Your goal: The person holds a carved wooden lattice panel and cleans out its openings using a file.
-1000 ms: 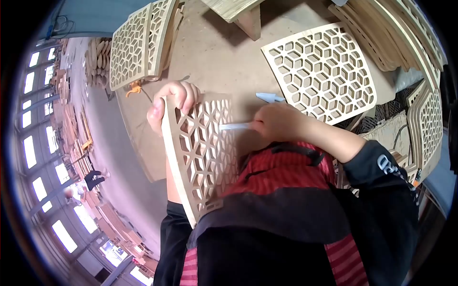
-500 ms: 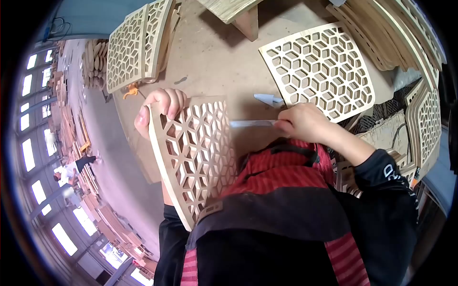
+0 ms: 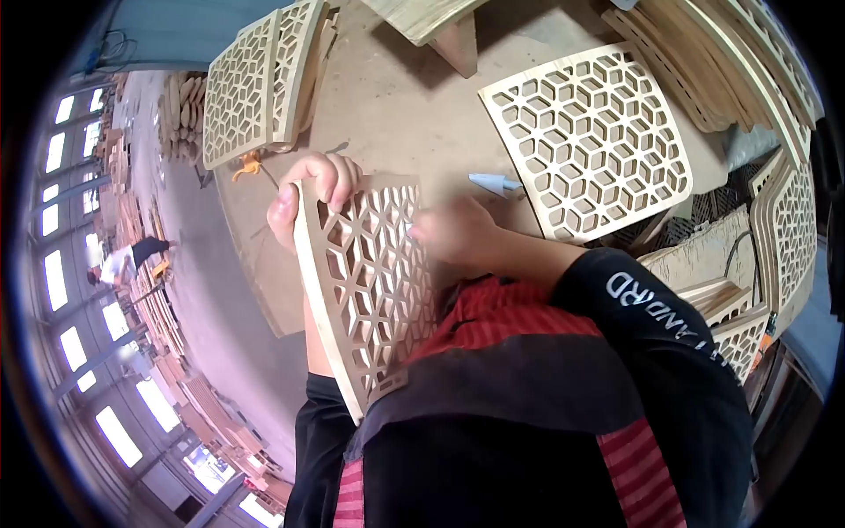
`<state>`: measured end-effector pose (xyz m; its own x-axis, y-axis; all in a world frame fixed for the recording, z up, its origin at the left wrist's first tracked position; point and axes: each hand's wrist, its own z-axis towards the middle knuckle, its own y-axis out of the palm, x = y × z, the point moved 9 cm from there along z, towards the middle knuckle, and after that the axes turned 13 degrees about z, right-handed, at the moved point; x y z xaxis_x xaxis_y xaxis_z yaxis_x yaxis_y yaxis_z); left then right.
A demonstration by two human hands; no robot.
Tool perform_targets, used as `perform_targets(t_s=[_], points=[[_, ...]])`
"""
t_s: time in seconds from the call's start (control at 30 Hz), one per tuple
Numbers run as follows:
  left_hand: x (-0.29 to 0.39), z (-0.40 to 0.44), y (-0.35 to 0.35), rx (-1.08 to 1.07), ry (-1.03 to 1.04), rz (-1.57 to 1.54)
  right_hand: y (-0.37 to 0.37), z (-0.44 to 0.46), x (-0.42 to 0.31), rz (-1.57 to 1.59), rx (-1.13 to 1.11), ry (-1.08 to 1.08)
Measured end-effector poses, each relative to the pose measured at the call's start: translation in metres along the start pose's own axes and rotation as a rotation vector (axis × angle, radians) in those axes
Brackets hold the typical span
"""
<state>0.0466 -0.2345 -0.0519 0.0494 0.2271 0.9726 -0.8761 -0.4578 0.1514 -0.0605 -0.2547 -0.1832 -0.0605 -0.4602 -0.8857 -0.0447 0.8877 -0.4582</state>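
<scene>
Bench (image 3: 387,114) brightly lit. Windows (image 3: 118,436) at far left blown out to white; adjacent floor (image 3: 198,290) tinged violet. Right hand (image 3: 453,231) smeared by blur; held lattice panel (image 3: 341,290) rendered fairly crisp. Dark shadow cast beside wooden support (image 3: 457,46). Edges bowed by wide lens; corners blacked out.

A woodworking workshop, shown by latticed wooden panels (image 3: 374,286), stacked curved boards (image 3: 676,69) and timber piles (image 3: 191,387)

Near panel (image 3: 370,286) left of centre, second panel (image 3: 594,141) farther right on table (image 3: 387,123), stacked panels (image 3: 251,84) behind left
</scene>
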Motion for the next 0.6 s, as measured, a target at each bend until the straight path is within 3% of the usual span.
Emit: perform_targets(t_s=[0.07, 0.13, 0.23, 0.33, 0.43, 0.6], points=[[0.004, -0.005, -0.007, 0.022, 0.015, -0.028, 0.01, 0.001, 0.005, -0.025, -0.038, 0.013], [0.006, -0.01, -0.013, 0.052, 0.034, -0.108, -0.013, -0.023, 0.004, -0.106, -0.15, 0.157], [0.005, -0.009, -0.018, 0.031, 0.029, -0.05, -0.041, -0.045, -0.002, -0.05, -0.107, 0.14], [0.002, -0.003, -0.014, 0.009, 0.021, -0.061, -0.02, -0.022, 0.008, -0.155, -0.144, 0.157], [0.004, -0.003, -0.013, 0.03, 0.017, -0.037, -0.006, 0.0, -0.007, 0.042, 0.046, 0.009], [0.006, -0.009, -0.018, 0.043, 0.035, -0.051, -0.033, -0.041, -0.005, -0.077, -0.158, 0.158]])
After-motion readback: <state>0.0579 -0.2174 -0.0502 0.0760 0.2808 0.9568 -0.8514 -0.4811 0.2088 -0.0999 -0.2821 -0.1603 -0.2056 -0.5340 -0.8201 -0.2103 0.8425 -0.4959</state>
